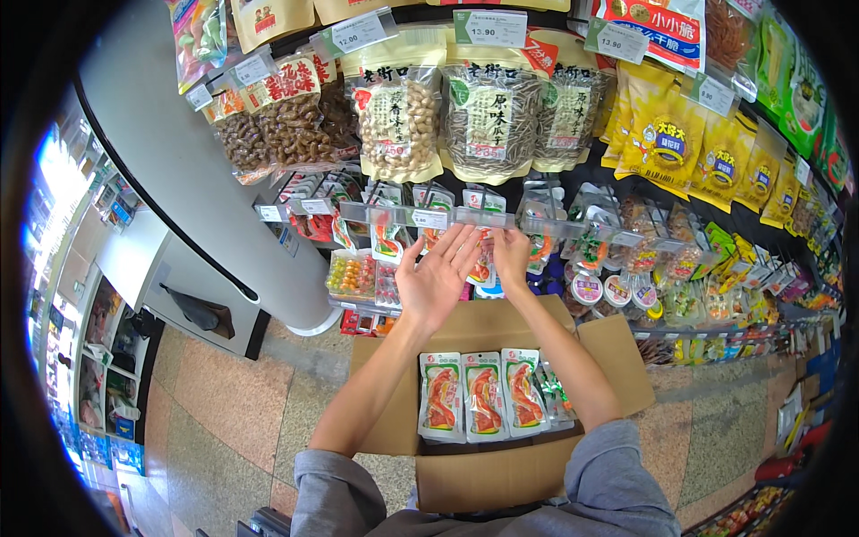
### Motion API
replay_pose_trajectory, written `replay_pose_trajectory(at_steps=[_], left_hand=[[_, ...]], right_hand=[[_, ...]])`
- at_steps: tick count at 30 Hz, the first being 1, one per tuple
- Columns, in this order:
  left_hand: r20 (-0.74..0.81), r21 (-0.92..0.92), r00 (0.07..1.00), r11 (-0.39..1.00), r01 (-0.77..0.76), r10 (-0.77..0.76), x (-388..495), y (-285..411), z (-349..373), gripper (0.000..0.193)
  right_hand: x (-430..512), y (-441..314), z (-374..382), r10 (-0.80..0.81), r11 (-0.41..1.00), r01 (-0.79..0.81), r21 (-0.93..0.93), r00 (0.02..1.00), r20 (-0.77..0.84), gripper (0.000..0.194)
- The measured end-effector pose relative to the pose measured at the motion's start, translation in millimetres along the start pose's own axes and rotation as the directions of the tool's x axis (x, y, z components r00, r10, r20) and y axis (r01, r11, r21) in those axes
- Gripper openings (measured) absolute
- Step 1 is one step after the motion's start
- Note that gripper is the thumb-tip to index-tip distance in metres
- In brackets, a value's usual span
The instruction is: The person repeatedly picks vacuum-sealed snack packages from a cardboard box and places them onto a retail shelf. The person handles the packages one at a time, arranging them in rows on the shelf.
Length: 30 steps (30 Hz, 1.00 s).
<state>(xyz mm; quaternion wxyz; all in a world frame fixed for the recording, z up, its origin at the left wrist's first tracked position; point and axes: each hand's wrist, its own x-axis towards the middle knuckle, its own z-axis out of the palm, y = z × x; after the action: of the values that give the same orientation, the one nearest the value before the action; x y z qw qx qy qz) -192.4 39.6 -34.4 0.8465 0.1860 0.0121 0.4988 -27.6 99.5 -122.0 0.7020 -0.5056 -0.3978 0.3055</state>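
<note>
My left hand point(436, 282) is palm up with its fingers spread apart, just below a clear price strip point(537, 226) on the shelf front. Nothing lies on its palm. Beside it, my right hand point(511, 258) is curled with its fingertips at the strip, next to a hanging snack packet point(481, 272). Whether those fingers pinch the packet or its hook is hidden. Below my arms is an open cardboard box point(488, 480). Inside stand several white-and-green vacuum snack packets point(483, 396) with red food pictured on them, and other green-printed packets at the right.
Above hang bags of peanuts point(396, 114), sunflower seeds point(493, 111) and yellow snack bags point(661, 134). Plastic tubs point(587, 288) and candy boxes point(352, 275) sit lower. A grey pillar point(201, 134) rises at the left, near a white counter point(134, 252). The floor point(221, 396) is tiled.
</note>
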Motion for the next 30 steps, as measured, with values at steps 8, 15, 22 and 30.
replay_pose_trajectory(at_steps=[8,15,22,30], left_hand=[[-0.008,0.000,1.000,1.000,-0.001,0.001,-2,0,-1,0.077],[-0.006,0.004,1.000,1.000,0.016,-0.016,-3,-1,0,0.077],[0.001,0.027,1.000,0.999,0.026,-0.026,-7,-3,2,0.077],[-0.022,0.012,0.999,0.999,0.035,-0.035,-7,-5,2,0.073]], right_hand=[[1,4,3,-0.032,0.999,0.032,-0.006,0.999,-0.021,0.019],[0,6,1,-0.057,0.998,0.056,-0.014,0.997,-0.050,0.021],[-6,5,8,-0.118,0.986,0.101,-0.131,0.985,-0.126,0.020],[-2,18,7,-0.088,0.995,0.079,-0.066,0.986,-0.145,0.019]])
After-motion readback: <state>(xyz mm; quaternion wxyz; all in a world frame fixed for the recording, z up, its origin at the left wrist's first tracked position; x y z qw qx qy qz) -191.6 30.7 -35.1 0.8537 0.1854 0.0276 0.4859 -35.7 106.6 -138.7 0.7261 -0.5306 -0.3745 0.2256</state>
